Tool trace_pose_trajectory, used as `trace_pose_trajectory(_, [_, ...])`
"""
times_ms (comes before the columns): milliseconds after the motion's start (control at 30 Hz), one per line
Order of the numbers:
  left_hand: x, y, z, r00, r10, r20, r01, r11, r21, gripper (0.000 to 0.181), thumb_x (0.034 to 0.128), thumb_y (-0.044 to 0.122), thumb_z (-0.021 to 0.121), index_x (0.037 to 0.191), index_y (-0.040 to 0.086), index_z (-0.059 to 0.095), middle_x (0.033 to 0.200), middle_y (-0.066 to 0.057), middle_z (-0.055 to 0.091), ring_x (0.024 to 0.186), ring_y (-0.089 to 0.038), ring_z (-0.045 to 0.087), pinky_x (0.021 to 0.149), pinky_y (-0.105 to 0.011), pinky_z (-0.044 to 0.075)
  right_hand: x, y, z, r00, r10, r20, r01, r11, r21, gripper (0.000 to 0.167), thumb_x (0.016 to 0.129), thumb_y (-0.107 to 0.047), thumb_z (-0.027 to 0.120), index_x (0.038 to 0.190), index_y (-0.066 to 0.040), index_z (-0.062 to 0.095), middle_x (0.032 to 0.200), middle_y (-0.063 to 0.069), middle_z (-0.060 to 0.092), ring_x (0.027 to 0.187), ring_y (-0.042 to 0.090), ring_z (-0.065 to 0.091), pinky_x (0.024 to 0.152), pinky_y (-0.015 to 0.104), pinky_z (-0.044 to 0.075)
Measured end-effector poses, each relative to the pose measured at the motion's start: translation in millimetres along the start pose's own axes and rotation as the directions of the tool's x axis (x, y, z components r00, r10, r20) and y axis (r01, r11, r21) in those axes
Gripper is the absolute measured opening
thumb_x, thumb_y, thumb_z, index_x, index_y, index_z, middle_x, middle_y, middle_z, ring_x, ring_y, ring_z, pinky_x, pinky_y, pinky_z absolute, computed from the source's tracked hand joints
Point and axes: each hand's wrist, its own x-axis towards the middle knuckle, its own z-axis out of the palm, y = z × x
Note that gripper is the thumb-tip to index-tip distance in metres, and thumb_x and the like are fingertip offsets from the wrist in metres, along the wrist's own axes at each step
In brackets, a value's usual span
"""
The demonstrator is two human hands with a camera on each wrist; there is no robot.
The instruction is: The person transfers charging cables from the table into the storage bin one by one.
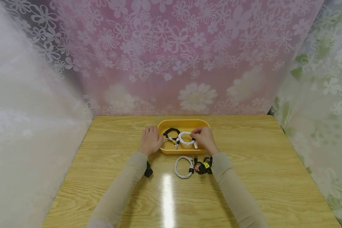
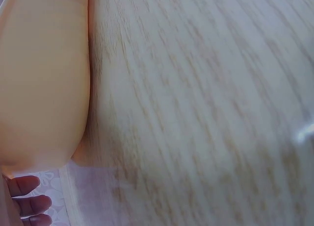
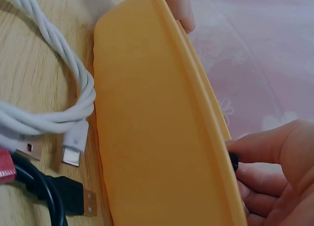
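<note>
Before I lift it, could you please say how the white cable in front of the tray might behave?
The white cable probably flexes, being coiled; the black strap should keep it bundled. Its thinness suggests little weight.

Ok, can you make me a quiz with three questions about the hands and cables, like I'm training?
1. Which hand is at the left end of the yellow tray?
2. True or false: the white coil on the table has a black strap on it.
3. Choose one: what do the fingertips of the right hand touch?
A) The floral curtain
B) The white coil at the tray
C) The bare wood of the table

Key: 1. The left hand. 2. True. 3. B.
</note>
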Motion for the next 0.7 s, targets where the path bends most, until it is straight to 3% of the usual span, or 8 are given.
trace_pose_trajectory(400, [0.5,-1.6,0.8,1.000,0.008,-0.002,-0.008,1.000,-0.007,0.014,0.0979,0.021,0.042,0.093,0.007,0.041,0.098,-0.013,0.042,0.089,-0.031,0.033,0.082,-0.043,0.026,4.3,0.5,1.4,0.994,-0.012,0.106,0.023,0.995,-0.099,0.010,0.090,-0.011,0.070,0.092,-0.002,0.074,0.083,0.010,0.068,0.070,0.021,0.060,0.066,0.035,0.050])
trace_pose_trajectory(700, [0.1,0.1,-0.4,1.000,-0.001,0.006,0.001,1.000,-0.001,0.015,0.0975,0.022,0.041,0.096,0.007,0.042,0.101,-0.014,0.043,0.091,-0.031,0.034,0.082,-0.043,0.027,9.1,6.4,7.6,0.993,-0.025,0.115,0.045,0.983,-0.178,0.007,0.087,-0.011,0.071,0.089,-0.005,0.075,0.079,0.006,0.067,0.065,0.018,0.059,0.062,0.032,0.049])
